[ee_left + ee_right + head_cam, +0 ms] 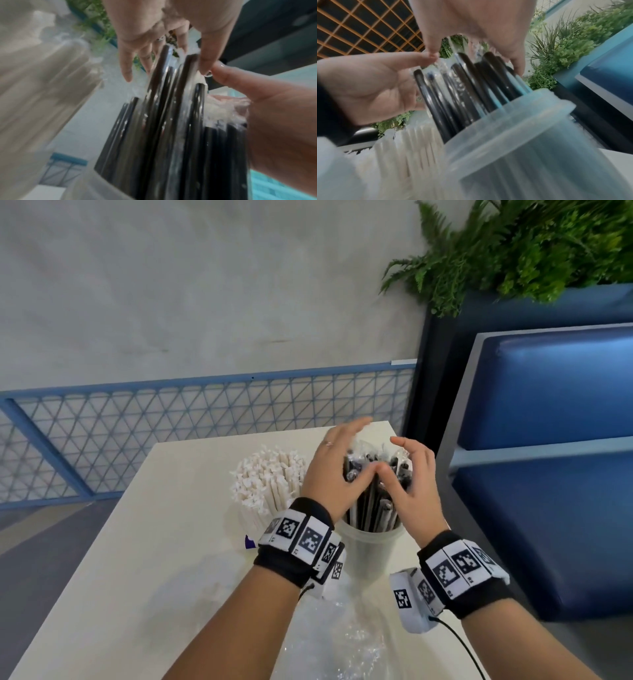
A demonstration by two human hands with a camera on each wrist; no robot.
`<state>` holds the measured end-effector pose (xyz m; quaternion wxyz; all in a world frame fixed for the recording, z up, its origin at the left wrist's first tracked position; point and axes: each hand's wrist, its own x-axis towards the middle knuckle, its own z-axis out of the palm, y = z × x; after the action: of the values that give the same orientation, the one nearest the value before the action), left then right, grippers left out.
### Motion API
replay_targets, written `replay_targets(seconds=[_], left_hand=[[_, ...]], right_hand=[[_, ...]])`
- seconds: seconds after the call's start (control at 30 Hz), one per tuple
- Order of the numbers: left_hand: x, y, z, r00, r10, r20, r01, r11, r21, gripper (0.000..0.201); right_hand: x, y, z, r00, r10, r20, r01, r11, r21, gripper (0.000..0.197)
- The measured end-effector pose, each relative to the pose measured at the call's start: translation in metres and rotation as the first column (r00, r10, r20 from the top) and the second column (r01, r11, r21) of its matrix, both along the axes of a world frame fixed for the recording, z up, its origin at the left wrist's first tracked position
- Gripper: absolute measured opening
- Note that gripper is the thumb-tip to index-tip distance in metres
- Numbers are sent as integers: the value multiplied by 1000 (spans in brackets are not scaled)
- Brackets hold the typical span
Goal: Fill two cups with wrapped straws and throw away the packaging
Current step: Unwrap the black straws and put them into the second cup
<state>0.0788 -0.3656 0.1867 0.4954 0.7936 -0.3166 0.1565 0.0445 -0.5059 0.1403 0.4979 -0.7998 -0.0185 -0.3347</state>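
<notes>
Pale desk (137, 542) against a grey wall, blue mesh railing (171, 422) behind, blue padded bench (565, 474) to my right with a fern planter (513, 244) above it.

Two cups stand side by side on the desk. Left one is packed with white paper-wrapped straws (270, 484); only a sliver of that cup shows behind my wrist. Right one, a translucent cup (368, 549), holds black straws (371, 501) in clear wrappers, standing roughly upright, tops fanned.

My left hand (329, 470) and right hand (411, 481) are cupped around the black straw tops from either side. Fingers are extended and relaxed, not clenched; thumb tips meet in front of the bundle. From the left wrist view, right fingers (208, 63) touch the wrapper ends. Neither hand grips a straw.

Crumpled clear plastic packaging (342, 638) lies on the desk near my forearms, in front of the cups.
</notes>
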Motion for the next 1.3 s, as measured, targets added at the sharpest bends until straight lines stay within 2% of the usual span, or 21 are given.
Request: replay_targets(seconds=[0.03, 0.1, 0.2, 0.27, 0.3, 0.37, 0.4, 0.47, 0.5, 0.57, 0.63, 0.73, 0.83, 0.9, 1.03, 1.17, 1.23, 1.3], left_hand=[[0, -2, 3, 999, 8, 49, -10, 999, 48, 48], [0, -10, 2, 997, 28, 71, -38, 988, 151, 39], [3, -17, -9, 994, 104, -37, -82, 921, 380, 38], [1, -17, -20, 989, 115, -98, -53, 872, 487, 40], [0, -16, -22, 989, 118, -92, -57, 868, 493, 40], [3, -15, -20, 991, 134, -20, -115, 910, 399, 41], [5, -16, -16, 989, 148, 6, -141, 931, 338, 42], [13, -19, -13, 988, 152, -29, -136, 943, 305, 45], [16, -22, -14, 985, 140, -99, -100, 939, 329, 46], [19, -28, -21, 958, 117, -261, -6, 920, 391, 46], [20, -30, -30, 942, 122, -314, 21, 909, 416, 45], [20, -24, -32, 931, 135, -340, -20, 947, 320, 48], [14, -17, -30, 916, 144, -374, -63, 973, 221, 51], [5, -18, -36, 902, 115, -417, -22, 975, 220, 49], [-5, -25, -50, 886, 81, -457, 5, 983, 183, 48], [-5, -21, -44, 868, 94, -488, 18, 975, 221, 50], [-9, -13, -39, 873, 71, -482, 28, 980, 195, 54], [-22, 0, -31, 908, 30, -418, 33, 989, 142, 57]], right_hand=[[1, 2, -1, 999, -32, 15, 33, 999, -7, 42], [4, 5, -4, 997, -76, 2, 76, 994, -74, 35], [8, 7, -9, 991, -44, -126, 12, 969, -247, 32], [5, 6, -9, 984, -28, -178, -13, 974, -227, 31], [2, 5, -7, 988, -32, -151, 5, 984, -179, 31], [0, 1, 0, 997, -75, -30, 70, 988, -140, 38], [2, -1, 2, 996, -86, -8, 83, 980, -183, 42], [9, -1, 3, 991, -88, -103, 49, 942, -331, 46], [13, 1, 1, 979, -92, -182, 13, 918, -395, 46], [19, 3, -4, 955, -87, -283, -44, 903, -427, 44], [19, 3, -5, 956, -60, -286, -61, 916, -397, 42], [12, 0, -1, 967, -34, -251, -26, 972, -234, 47], [-2, 1, -2, 977, -53, -208, 48, 999, -25, 67], [-10, 7, -10, 961, -21, -274, 14, 1000, -28, 72], [-9, 12, -24, 957, 16, -290, -31, 998, -46, 56], [-6, 5, -21, 947, 17, -320, -55, 993, -107, 55], [-10, 6, -18, 953, 39, -301, -67, 994, -81, 58], [-18, 10, -14, 980, -2, -197, -4, 1000, -31, 65]])
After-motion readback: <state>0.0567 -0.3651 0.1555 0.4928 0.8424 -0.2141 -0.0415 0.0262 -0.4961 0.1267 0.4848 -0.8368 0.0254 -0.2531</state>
